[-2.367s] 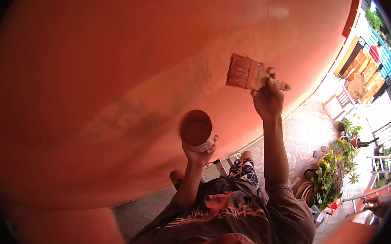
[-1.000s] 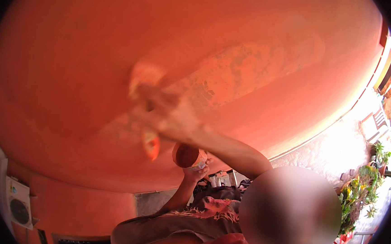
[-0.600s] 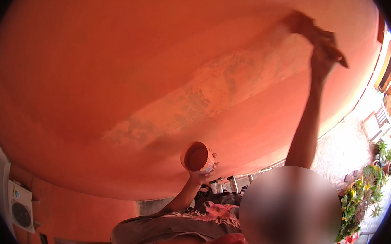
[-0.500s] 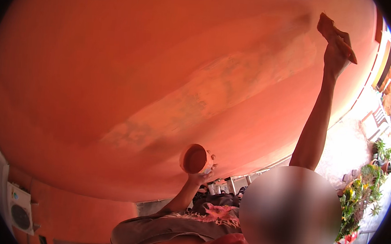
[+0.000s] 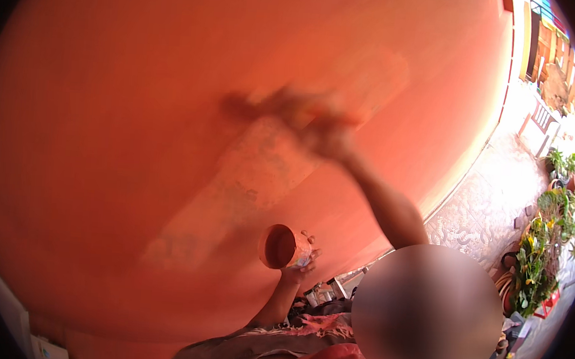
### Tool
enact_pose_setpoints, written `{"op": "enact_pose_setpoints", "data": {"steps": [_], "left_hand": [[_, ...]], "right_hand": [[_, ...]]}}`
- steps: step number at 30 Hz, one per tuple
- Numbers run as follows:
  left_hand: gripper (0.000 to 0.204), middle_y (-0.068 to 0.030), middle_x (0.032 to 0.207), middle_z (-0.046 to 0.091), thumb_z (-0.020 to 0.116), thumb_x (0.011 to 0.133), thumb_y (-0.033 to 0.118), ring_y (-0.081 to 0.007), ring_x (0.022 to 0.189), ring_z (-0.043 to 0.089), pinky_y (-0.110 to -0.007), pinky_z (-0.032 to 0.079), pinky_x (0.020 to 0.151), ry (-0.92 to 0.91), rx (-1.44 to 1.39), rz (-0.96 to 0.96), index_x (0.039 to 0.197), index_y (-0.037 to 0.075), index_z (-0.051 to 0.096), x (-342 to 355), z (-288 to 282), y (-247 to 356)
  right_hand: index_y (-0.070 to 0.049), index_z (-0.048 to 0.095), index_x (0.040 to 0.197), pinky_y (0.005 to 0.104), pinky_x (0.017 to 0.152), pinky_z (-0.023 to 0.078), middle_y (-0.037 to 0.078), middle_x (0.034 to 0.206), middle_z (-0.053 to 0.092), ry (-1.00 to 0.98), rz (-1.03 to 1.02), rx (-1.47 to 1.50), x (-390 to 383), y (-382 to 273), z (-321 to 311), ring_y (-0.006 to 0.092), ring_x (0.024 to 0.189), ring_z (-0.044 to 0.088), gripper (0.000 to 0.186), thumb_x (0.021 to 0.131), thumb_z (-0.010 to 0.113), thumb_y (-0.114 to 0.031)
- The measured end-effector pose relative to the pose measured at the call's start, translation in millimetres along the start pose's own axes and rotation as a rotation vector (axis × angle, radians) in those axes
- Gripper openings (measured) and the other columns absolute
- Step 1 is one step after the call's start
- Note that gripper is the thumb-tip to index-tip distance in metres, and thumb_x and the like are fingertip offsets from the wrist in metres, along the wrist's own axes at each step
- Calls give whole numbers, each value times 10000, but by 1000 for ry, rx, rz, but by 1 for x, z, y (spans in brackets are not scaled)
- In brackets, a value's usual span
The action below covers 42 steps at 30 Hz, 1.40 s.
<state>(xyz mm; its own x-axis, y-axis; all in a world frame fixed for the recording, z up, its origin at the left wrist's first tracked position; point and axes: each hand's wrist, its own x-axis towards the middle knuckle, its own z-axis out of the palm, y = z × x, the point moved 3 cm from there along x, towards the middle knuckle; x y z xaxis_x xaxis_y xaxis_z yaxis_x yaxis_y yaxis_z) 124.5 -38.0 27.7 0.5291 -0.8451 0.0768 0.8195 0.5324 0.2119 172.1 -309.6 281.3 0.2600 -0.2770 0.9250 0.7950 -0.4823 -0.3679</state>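
An orange wall [image 5: 139, 102] fills most of the view, with a paler, grey-blotched diagonal patch [image 5: 233, 192] on it. My left hand [image 5: 305, 266] is wrapped round a small round pot [image 5: 301, 248], tilted so that its opening shows; reddish-orange paint appears to be inside. Higher up, my right hand [image 5: 324, 130] is closed round a paintbrush [image 5: 242, 106], its head pointing left over the upper edge of the pale patch. Motion smears this hand and the brush, so I cannot tell whether the bristles touch the wall.
Below my left hand are the pale bars of what looks like a ladder [image 5: 336, 288]. Potted plants [image 5: 539, 254] line the right side, with a white chair [image 5: 540, 124] beyond them. A patterned pavement [image 5: 473, 199] runs along the wall's foot.
My right hand has swept the paintbrush left and down, from the far upper right to the middle of the wall. The pot in my left hand sits slightly lower; the view has shifted.
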Motion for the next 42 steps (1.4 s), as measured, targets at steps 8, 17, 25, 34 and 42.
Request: {"op": "enact_pose_setpoints", "data": {"steps": [8, 17, 25, 34, 42], "left_hand": [[529, -104, 1253, 483, 622, 929, 363, -313, 1003, 477, -303, 503, 558, 2, 7, -14, 1367, 109, 469, -33, -20, 30], [494, -102, 1236, 500, 626, 917, 329, -301, 980, 483, -297, 504, 568, 92, -54, -51, 1335, 103, 491, -49, -46, 47], [386, -128, 1218, 507, 518, 989, 303, -306, 954, 489, -286, 491, 508, 16, -47, -89, 1307, 86, 510, -42, -39, 56], [472, -131, 1279, 441, 599, 959, 323, -316, 998, 473, -312, 510, 589, -10, -14, -88, 1340, 85, 456, -55, -47, 64], [427, -122, 1264, 462, 542, 984, 289, -300, 992, 472, -298, 482, 582, 10, -5, -77, 1357, 94, 467, -51, -39, 51]], "right_hand": [[-16, 690, 934, 267, 673, 505, 7, 887, 711, 601, 295, -582, 59, 142, -219, 94, 736, 616, 94, 868, 627, -37], [-157, 671, 1195, 393, 765, 576, 30, 1174, 707, -269, -106, -115, -32, 10, 7, 276, 984, 704, 474, 737, 695, -39], [16, 625, 1069, 330, 874, 472, 101, 1039, 624, 248, 176, -40, 17, 116, -84, 163, 1005, 578, 226, 941, 562, -160], [-163, 741, 1044, 371, 759, 574, 45, 1082, 732, 354, -200, -671, 57, 155, -157, 254, 914, 713, 286, 867, 554, -39], [-119, 651, 1223, 386, 831, 543, 112, 1142, 683, -321, -394, -27, -34, -57, 105, 295, 978, 677, 510, 716, 688, -79]]}}
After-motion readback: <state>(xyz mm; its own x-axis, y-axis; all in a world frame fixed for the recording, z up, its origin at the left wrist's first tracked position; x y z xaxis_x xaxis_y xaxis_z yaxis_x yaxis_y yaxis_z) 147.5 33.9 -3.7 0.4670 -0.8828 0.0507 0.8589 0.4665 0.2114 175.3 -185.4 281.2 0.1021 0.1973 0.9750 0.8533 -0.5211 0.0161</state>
